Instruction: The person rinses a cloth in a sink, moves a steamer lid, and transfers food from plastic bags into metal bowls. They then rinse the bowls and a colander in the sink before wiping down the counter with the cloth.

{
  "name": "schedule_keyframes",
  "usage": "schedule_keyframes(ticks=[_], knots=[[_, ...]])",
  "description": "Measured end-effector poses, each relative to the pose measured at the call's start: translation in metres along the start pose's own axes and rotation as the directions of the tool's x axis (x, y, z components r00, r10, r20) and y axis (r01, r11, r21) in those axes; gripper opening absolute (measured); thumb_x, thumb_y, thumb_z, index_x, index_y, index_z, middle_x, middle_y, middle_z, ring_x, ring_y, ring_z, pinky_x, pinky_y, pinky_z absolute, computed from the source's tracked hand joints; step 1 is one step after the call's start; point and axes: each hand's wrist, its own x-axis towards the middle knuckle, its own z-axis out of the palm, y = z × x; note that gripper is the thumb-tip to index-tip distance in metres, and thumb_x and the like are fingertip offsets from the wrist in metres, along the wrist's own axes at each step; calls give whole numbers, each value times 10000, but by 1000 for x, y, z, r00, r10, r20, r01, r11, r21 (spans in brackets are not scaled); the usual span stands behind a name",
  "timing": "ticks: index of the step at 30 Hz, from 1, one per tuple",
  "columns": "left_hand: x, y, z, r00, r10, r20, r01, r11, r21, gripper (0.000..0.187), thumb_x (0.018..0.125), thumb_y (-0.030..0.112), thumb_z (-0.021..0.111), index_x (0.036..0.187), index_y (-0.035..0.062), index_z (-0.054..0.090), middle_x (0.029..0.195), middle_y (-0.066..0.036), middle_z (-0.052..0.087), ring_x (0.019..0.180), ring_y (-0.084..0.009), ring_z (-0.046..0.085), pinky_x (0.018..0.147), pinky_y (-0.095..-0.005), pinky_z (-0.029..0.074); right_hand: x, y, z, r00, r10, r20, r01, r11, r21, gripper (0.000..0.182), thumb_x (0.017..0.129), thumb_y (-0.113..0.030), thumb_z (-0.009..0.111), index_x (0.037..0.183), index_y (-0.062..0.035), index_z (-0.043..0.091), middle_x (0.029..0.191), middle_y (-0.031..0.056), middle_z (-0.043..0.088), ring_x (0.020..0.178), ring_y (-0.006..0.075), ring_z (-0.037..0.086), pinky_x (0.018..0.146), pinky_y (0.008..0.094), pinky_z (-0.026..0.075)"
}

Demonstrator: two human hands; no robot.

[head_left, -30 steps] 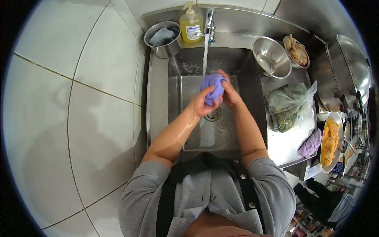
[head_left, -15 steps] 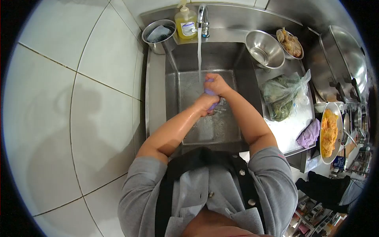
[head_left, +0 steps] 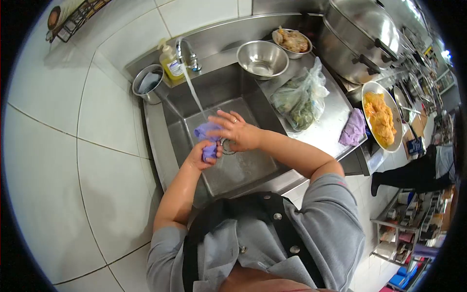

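Observation:
A wet purple cloth [head_left: 201,131] is bunched in my left hand [head_left: 198,156], whose fingers are closed round its lower part over the sink [head_left: 243,173]. My right hand [head_left: 239,132], with a ring on one finger, is stretched out with its fingers apart, overlapping the cloth's upper end. Water runs from the tap [head_left: 180,48] in a stream that falls just behind the cloth. Part of the round drain [head_left: 226,147] shows between my hands.
Left of the tap stand a yellow soap bottle [head_left: 171,64] and a metal pot [head_left: 152,97]. To the right are a steel bowl [head_left: 262,59], a bagged green bundle [head_left: 300,100], another purple cloth [head_left: 353,127], a dish of orange food [head_left: 380,118] and a large steamer [head_left: 348,46]. A person's dark-clothed leg [head_left: 406,174] shows farther right.
My right hand has let go of the cloth and opened; the left still grips it. The head view has turned, shifting the sink and counter leftward in the picture.

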Motion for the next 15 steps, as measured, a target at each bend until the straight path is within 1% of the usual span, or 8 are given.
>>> schedule_keyframes(ticks=[2, 5, 8, 10, 11, 13, 14, 15], knots=[[-16, -10, 25, 990, -20, 139, 13, 999, 51, 183, 773, 183, 549, 880, 41, 510, 682, -71, 509, 536, -123, 499, 349, -165, 341, -9, -19, -22, 895, -430, 119, 427, 752, -502, 596, 688, -226, 626, 1244, -192, 411, 1318, 88, 385, 1260, 297, 318, 1023, 452, 288], [-17, -41, 61, 784, -210, 584, 137, 976, 168, 141, 779, 153, 549, 853, 42, 502, 622, -57, 466, 475, -98, 451, 331, -170, 292, -9, -40, -49, 696, -676, 241, 702, 572, -424, 389, 723, -210, 567, 1105, -174, 507, 1228, 49, 472, 1178, 274, 424, 914, 418, 419], [-16, -51, 68, 680, -342, 649, 310, 936, 169, 137, 779, 154, 583, 804, 54, 493, 591, -36, 447, 412, -67, 374, 324, -185, 226, -18, -50, -45, 757, -493, 429, 636, 707, -309, 339, 733, -209, 538, 1067, -153, 524, 1090, 44, 523, 1037, 270, 515, 754, 384, 505], [-8, -49, 60, 907, -360, 217, 298, 915, 271, 165, 769, 167, 621, 775, 73, 486, 582, -16, 419, 406, -43, 322, 343, -185, 165, -26, -43, -38, 814, -380, 438, 551, 742, -381, 328, 734, -207, 542, 1056, -150, 526, 1040, 38, 533, 957, 260, 542, 680, 364, 512], [-1, -49, 59, 906, -363, 219, 300, 913, 276, 165, 769, 167, 621, 775, 73, 486, 582, -16, 419, 406, -43, 322, 343, -185, 165, -30, -37, -33, 853, -272, 446, 474, 761, -442, 318, 734, -206, 545, 1046, -147, 528, 991, 33, 543, 877, 250, 570, 606, 345, 520], [14, -47, 57, 979, -133, -154, 203, 657, 726, 197, 758, 190, 636, 782, 57, 493, 633, -42, 491, 465, -100, 432, 385, -226, 308, -34, -25, -10, 889, -146, 435, 368, 792, -487, 266, 734, -188, 550, 993, -130, 547, 939, 48, 578, 848, 261, 591, 605, 357, 516], [25, -50, 51, 979, -131, -154, 202, 656, 727, 197, 758, 190, 636, 782, 57, 493, 633, -42, 491, 465, -100, 432, 385, -226, 308, -36, -17, 1, 910, -19, 415, 258, 810, -527, 216, 734, -171, 556, 941, -113, 565, 887, 64, 613, 819, 272, 612, 604, 368, 512], [37, -59, 46, 981, 148, -123, 55, 396, 917, 175, 771, 187, 601, 784, 49, 495, 688, -79, 541, 533, -164, 503, 454, -286, 380, -40, -8, 11, 908, -20, 418, 260, 809, -527, 216, 734, -171, 556, 941, -113, 565, 887, 64, 613, 819, 272, 612, 604, 368, 512]])
